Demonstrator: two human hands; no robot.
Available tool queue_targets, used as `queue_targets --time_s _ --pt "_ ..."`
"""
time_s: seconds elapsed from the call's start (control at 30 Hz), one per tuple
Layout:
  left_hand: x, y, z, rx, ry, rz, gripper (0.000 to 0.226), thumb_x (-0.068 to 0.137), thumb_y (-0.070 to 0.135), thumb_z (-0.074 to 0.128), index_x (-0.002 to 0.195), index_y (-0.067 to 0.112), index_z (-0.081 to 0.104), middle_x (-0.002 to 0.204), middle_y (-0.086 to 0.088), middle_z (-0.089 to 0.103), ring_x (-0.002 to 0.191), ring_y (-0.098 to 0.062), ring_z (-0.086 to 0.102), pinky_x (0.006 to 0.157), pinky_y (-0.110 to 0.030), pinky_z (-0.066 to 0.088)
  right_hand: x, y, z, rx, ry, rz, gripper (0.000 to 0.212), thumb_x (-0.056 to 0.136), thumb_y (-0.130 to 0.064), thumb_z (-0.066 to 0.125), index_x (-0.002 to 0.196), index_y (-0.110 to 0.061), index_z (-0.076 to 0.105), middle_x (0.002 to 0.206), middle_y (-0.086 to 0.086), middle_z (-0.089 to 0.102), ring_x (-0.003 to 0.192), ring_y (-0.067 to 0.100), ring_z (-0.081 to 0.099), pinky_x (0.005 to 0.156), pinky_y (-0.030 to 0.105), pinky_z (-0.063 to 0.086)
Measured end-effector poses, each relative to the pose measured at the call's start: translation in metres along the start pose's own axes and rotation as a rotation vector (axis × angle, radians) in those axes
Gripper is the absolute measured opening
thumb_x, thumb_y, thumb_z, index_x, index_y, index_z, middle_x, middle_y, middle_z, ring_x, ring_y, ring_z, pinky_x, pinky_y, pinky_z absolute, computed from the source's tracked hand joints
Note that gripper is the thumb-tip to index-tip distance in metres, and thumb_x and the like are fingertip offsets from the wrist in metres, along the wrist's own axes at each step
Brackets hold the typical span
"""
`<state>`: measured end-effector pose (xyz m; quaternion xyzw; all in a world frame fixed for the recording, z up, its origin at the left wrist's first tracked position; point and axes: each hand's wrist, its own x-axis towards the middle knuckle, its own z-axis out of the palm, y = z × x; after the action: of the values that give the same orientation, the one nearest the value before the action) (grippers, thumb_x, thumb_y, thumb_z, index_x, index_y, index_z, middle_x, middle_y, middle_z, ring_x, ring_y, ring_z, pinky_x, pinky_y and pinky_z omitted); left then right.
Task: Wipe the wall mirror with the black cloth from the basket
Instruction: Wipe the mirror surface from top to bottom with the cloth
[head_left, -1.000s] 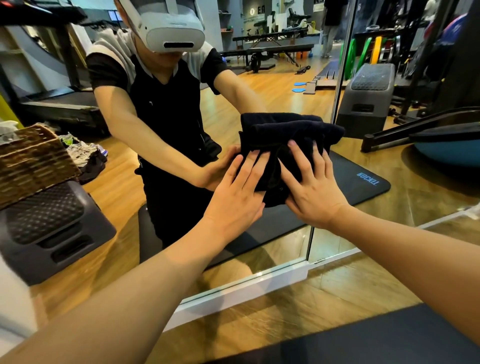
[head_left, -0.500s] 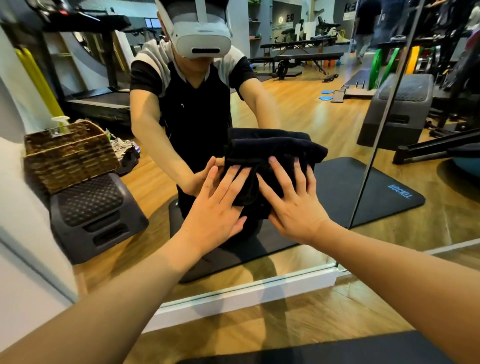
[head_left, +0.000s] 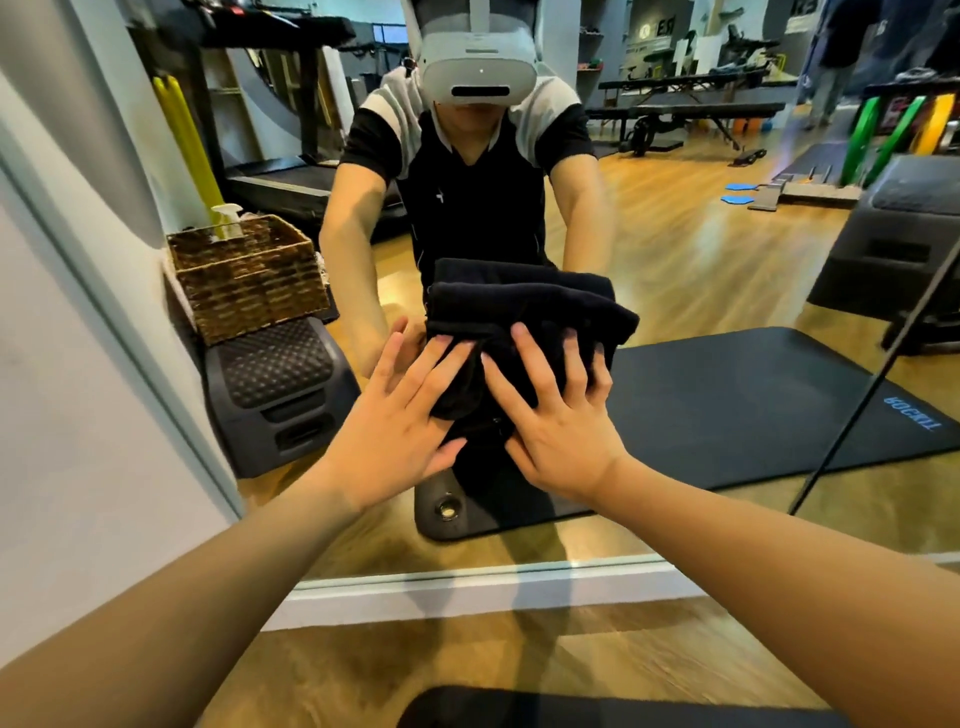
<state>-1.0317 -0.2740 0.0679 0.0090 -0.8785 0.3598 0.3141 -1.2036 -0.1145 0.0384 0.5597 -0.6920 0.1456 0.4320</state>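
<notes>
A folded black cloth (head_left: 524, 312) lies flat against the wall mirror (head_left: 727, 270). My left hand (head_left: 400, 431) presses on the cloth's lower left part with straight, spread fingers. My right hand (head_left: 558, 415) presses beside it on the lower right part, fingers spread and slightly bent at the tips. The cloth's lower portion is hidden under both hands. A woven basket (head_left: 249, 275) shows in the mirror as a reflection at the left, with a spray bottle (head_left: 227, 221) standing in it.
The mirror's white frame (head_left: 467, 584) runs along the wooden floor. A white wall (head_left: 67, 389) borders the mirror at left. Reflected are a dark step platform (head_left: 275, 384) under the basket, a black floor mat (head_left: 727, 410), gym benches and a person wearing a headset.
Both hands have slid the cloth leftward along the mirror, toward its left edge. The basket's reflection has come further into view.
</notes>
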Motion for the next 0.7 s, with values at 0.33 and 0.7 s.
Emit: queue_targets --time_s 0.33,0.7 --pt "-0.076 -0.068 -0.003 0.053 0.025 -0.012 0.084 0.099 0.05 0.053 0.162 0.009 0.015 0.169 -0.019 -0.002 0.157 -0.036 0.005 0.123 -0.063 0.014 0.043 -0.09 0.016 0.062 -0.025 -0.012 0.091 0.086 -0.047 0.05 0.163 -0.03 0.005 0.168 0.013 0.001 0.149 0.049 -0.007 0.118 0.068 -0.004" --pt "-0.157 -0.132 -0.011 0.219 -0.122 0.029 0.074 0.098 0.044 0.056 0.159 0.011 0.029 0.167 -0.023 0.009 0.153 -0.04 0.019 0.124 -0.064 0.01 0.08 -0.172 0.026 0.127 -0.035 -0.084 0.099 0.084 -0.047 0.063 0.164 -0.028 0.008 0.169 0.013 -0.001 0.149 0.047 -0.008 0.117 0.07 -0.003"
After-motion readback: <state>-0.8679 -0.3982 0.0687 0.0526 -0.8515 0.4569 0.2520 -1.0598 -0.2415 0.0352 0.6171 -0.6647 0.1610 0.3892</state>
